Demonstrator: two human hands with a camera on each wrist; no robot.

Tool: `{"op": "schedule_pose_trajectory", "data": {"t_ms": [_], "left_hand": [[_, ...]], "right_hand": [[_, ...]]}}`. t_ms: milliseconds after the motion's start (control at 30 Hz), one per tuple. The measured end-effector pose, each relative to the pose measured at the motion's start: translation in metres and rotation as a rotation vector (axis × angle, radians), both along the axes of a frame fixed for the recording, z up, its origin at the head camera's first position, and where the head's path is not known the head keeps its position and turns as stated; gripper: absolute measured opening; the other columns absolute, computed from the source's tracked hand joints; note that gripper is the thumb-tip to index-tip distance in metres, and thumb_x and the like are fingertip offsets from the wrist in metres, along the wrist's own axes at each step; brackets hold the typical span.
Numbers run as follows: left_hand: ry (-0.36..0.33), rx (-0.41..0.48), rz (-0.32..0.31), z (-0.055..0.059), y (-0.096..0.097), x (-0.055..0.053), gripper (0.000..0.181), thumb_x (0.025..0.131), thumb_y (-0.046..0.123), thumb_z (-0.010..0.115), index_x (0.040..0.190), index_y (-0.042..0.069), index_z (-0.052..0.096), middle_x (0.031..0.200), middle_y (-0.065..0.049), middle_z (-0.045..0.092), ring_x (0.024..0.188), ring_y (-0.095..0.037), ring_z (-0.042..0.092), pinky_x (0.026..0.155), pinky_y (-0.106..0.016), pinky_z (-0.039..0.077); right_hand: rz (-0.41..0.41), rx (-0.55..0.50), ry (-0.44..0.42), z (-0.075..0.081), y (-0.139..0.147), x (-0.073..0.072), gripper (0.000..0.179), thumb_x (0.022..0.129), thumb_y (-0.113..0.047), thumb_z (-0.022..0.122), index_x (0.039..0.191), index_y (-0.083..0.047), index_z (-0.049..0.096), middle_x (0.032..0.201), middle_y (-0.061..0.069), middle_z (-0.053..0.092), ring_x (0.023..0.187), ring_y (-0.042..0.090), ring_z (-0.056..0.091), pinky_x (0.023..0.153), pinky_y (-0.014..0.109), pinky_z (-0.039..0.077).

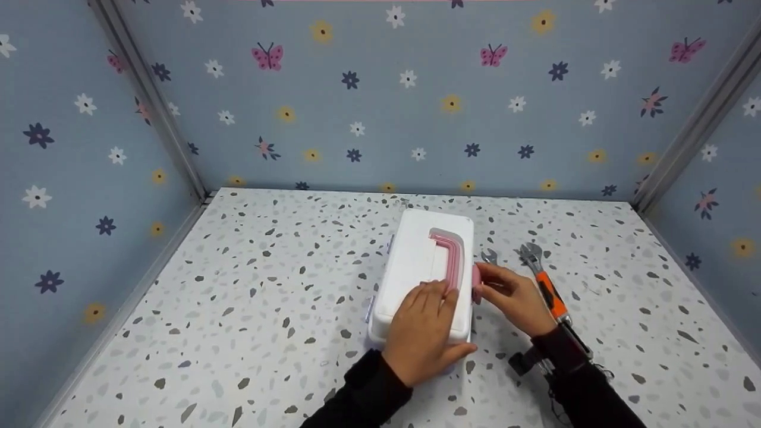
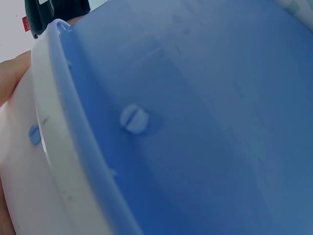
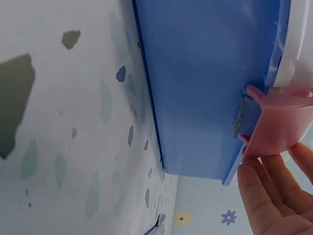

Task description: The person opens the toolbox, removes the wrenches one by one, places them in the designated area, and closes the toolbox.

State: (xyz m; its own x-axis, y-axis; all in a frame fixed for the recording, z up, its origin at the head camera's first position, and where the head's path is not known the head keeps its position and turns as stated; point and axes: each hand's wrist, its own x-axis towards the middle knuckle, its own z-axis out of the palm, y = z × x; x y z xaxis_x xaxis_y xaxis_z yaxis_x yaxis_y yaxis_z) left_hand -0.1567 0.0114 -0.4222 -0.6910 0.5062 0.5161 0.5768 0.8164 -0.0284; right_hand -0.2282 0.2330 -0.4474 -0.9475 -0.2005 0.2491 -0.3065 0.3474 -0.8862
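A storage box with a white lid (image 1: 416, 238) and a blue body (image 2: 205, 122) stands on the table, its pink carrying handle (image 1: 455, 255) lying folded in the lid's recess. My left hand (image 1: 422, 327) rests on the near part of the lid, fingers extended toward the handle and thumb out over the near edge. On the box's right side, my right hand (image 1: 514, 297) holds the pink latch (image 3: 281, 125) between thumb and fingers. The right wrist view shows the latch tilted out from the blue wall, with fingertips at its edge.
Right of the box lies an adjustable wrench (image 1: 547, 285) with an orange and black grip, close beside my right wrist. Another metal wrench head (image 1: 489, 256) shows between box and right hand. A flower-patterned wall (image 1: 386, 89) closes off the speckled table (image 1: 267, 267) behind.
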Motion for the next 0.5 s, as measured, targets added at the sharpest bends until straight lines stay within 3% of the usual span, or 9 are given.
{"op": "schedule_pose_trajectory", "data": {"t_ms": [267,500], "left_hand": [[0.040,0.002,0.003,0.0000,0.0005,-0.0001,0.091,0.077,0.075,0.060,0.135,0.006,0.052,0.135,-0.012,0.057,0.125,-0.023,0.055,0.111,-0.037,0.040],[0.038,-0.001,0.002,0.0000,0.0003,0.0004,0.090,0.078,0.075,0.059,0.135,0.005,0.052,0.136,-0.012,0.057,0.126,-0.023,0.054,0.111,-0.037,0.040]], "right_hand": [[0.011,0.038,0.028,0.0010,0.0002,-0.0004,0.044,0.090,-0.014,0.071,0.131,-0.004,0.062,0.126,0.016,0.065,0.111,0.018,0.063,0.091,0.018,0.052],[-0.014,0.074,-0.018,-0.0033,-0.0019,0.0004,0.045,0.089,-0.016,0.071,0.131,-0.005,0.061,0.119,0.014,0.069,0.110,0.025,0.064,0.092,0.021,0.053]]}}
